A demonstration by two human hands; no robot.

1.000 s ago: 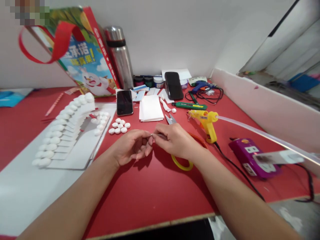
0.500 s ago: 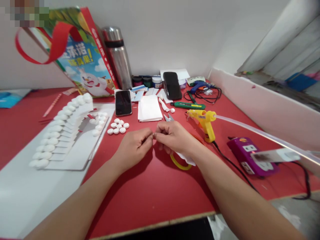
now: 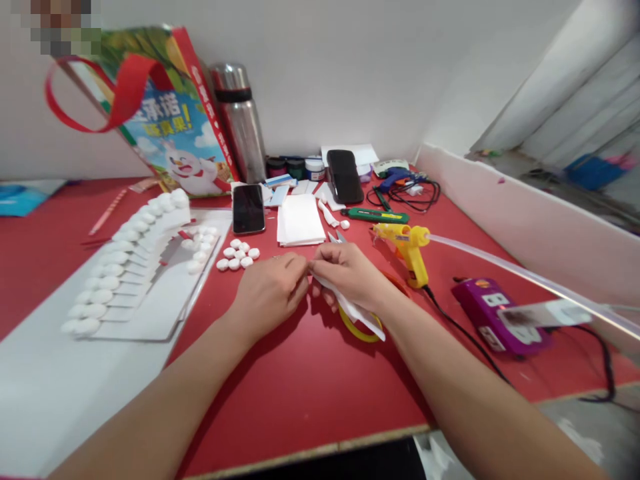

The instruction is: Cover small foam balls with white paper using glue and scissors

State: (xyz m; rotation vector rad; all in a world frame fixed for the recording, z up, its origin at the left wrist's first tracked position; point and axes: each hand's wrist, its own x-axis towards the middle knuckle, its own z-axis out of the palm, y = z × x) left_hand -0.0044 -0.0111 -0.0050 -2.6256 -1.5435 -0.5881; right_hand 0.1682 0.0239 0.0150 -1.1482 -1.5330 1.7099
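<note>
Over the red table my two hands meet at the fingertips. My right hand [image 3: 345, 267] is closed around a strip of white paper [image 3: 357, 310], whose loose end hangs out below the palm toward my wrist. My left hand [image 3: 273, 287] is closed in a pinch against the right fingertips; what sits between its fingers is hidden. Under the right hand lie scissors with a yellow handle [image 3: 357, 329], their blade tips poking out beyond the knuckles. Just left of my left hand is a cluster of small white round pieces [image 3: 237, 255].
At left, a white stepped model [image 3: 135, 293] edged with white balls stands on a white board [image 3: 50, 393]. Behind are a phone [image 3: 249, 209], a paper stack [image 3: 300, 220], a steel flask [image 3: 243, 127] and a gift bag [image 3: 175, 127]. Rightward lie a yellow glue gun [image 3: 410, 250] and purple box [image 3: 500, 317].
The left hand has rolled so its back faces up more, fingertips still at the right hand's. More of the white paper shows below my right hand. The view has shifted slightly.
</note>
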